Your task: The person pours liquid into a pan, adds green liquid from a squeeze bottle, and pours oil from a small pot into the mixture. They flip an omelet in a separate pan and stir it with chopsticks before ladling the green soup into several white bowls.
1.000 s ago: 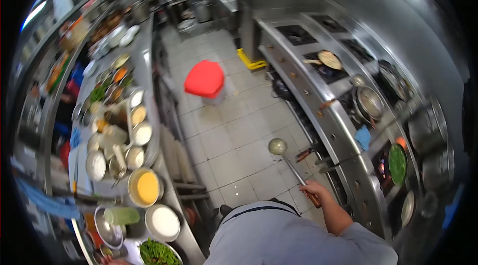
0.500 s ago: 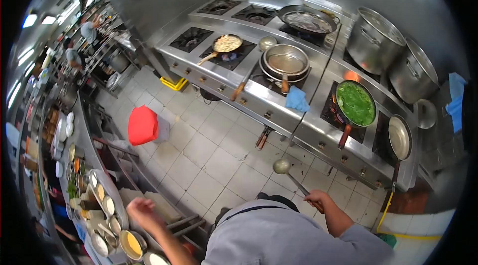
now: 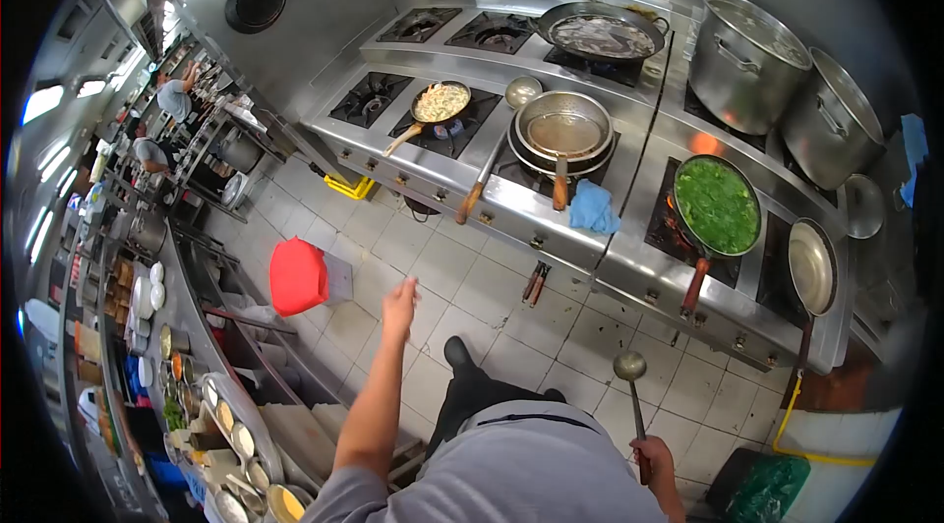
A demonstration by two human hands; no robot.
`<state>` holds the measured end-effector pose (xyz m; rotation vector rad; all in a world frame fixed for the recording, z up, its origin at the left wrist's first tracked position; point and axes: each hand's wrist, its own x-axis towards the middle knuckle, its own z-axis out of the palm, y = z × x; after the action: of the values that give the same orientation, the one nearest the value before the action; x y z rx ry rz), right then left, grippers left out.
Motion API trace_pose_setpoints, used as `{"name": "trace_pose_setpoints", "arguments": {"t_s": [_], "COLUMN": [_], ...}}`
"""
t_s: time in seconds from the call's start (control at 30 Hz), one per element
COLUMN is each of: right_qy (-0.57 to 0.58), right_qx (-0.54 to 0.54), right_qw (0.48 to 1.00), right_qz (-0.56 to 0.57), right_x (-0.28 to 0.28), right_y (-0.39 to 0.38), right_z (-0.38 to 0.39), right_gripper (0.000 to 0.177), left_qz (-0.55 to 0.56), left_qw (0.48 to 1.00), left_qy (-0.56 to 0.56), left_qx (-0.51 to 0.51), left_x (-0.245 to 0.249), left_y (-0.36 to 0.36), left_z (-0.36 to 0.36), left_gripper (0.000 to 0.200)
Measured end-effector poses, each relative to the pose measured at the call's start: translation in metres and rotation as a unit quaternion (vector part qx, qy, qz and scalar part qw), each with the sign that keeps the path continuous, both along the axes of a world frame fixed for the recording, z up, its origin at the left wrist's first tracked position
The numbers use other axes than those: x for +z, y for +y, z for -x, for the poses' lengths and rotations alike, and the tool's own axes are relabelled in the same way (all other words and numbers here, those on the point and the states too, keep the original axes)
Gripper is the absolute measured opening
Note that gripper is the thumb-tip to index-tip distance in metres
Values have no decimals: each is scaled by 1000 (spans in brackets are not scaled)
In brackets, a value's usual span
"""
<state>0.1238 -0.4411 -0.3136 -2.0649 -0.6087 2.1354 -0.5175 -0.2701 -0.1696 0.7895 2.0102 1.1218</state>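
My right hand (image 3: 653, 460) is wrapped around the handle of a ladle (image 3: 630, 367), whose bowl hangs over the floor tiles. My left hand (image 3: 400, 307) is held out over the floor with its fingers drawn together. Anything between them is too small to make out. On the stove (image 3: 629, 272), a pan of chopped greens (image 3: 717, 208) sits over a lit burner with its handle toward me. Further left, a small frying pan of pale chopped food (image 3: 441, 104) stands on another burner. Between them, a metal strainer (image 3: 563, 126) rests on a pan.
Two tall stockpots (image 3: 752, 71) stand at the back right. An empty-looking pan (image 3: 812, 267) lies on the right burner. A blue cloth (image 3: 593, 206) hangs at the stove edge. A red-topped bin (image 3: 298, 277) stands on the floor. The counter (image 3: 211, 326) at left holds several containers.
My left hand has swung from the left counter to over the floor. I have stepped forward and turned slightly. The ladle, still in my right hand, now points more upright.
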Motion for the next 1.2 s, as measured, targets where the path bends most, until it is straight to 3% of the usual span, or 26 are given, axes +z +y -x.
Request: {"name": "trace_pose_setpoints", "arguments": {"t_s": [0.07, 0.13, 0.27, 0.3, 0.37, 0.4, 0.5, 0.53, 0.57, 0.6, 0.67, 0.73, 0.77, 0.9, 0.97, 1.1, 1.17, 1.2], "right_qy": [-10, -25, -79, -93, -121, -141, -111, -162, -165, -168, -323, -156, -89, -90, -264, -214, -216, -215], "right_qx": [-26, -54, -122, -148, -177, -199, -326, -365, -370, -351, -183, -310, -364, -379, -226, -267, -278, -278], "right_qw": [1000, 998, 989, 984, 976, 968, 922, 917, 914, 918, 914, 936, 927, 921, 932, 916, 936, 936], "right_qz": [1, 0, 38, 45, 47, 50, -179, -5, -5, 77, -164, -55, 13, -28, -106, -209, -27, -20], "right_x": [-6, 2, 7, 9, 27, 37, 221, 129, 142, 164, -40, 44, 111, 77, 50, 83, 76, 83], "right_y": [-11, -15, -27, -29, -26, -26, 7, -21, -12, 3, -133, -91, -52, -80, -99, -82, -86, -92], "right_z": [2, 11, 39, 48, 78, 93, 245, 205, 223, 245, 169, 220, 264, 286, 291, 332, 324, 330], "right_gripper": [13, 12, 9, 8, 8, 8, 31, 34, 34, 35, 33, 31, 30, 29, 28, 28, 28, 28], "left_qz": [43, -242, -133, -138, -20, 4, 7, 100, 194, 147, 96, 87, 85, -7, -49, 2, 1, -6], "left_qw": [983, 947, 923, 925, 931, 938, 942, 956, 949, 960, 946, 940, 938, 948, 965, 967, 960, 962], "left_qy": [179, 212, 358, 349, 357, 328, 312, 210, 105, -12, -217, -287, -291, -300, -232, -228, -255, -252], "left_qx": [-24, -2, -47, -51, -76, -112, -128, -179, -226, -238, -221, -164, -166, -105, -107, -111, -115, -101], "left_x": [28, 5, 54, 60, 66, 52, -19, -12, -6, -32, -67, -69, -71, -79, -81, -58, -70, -68], "left_y": [62, 130, 244, 269, 314, 339, 401, 405, 404, 402, 391, 376, 380, 392, 383, 362, 376, 379], "left_z": [46, 112, 209, 223, 249, 266, 277, 260, 236, 220, 180, 140, 141, 150, 146, 153, 163, 164], "left_gripper": [37, 38, 55, 55, 68, 74, 66, 61, 57, 50, 45, 40, 40, 43, 46, 47, 45, 43]}}
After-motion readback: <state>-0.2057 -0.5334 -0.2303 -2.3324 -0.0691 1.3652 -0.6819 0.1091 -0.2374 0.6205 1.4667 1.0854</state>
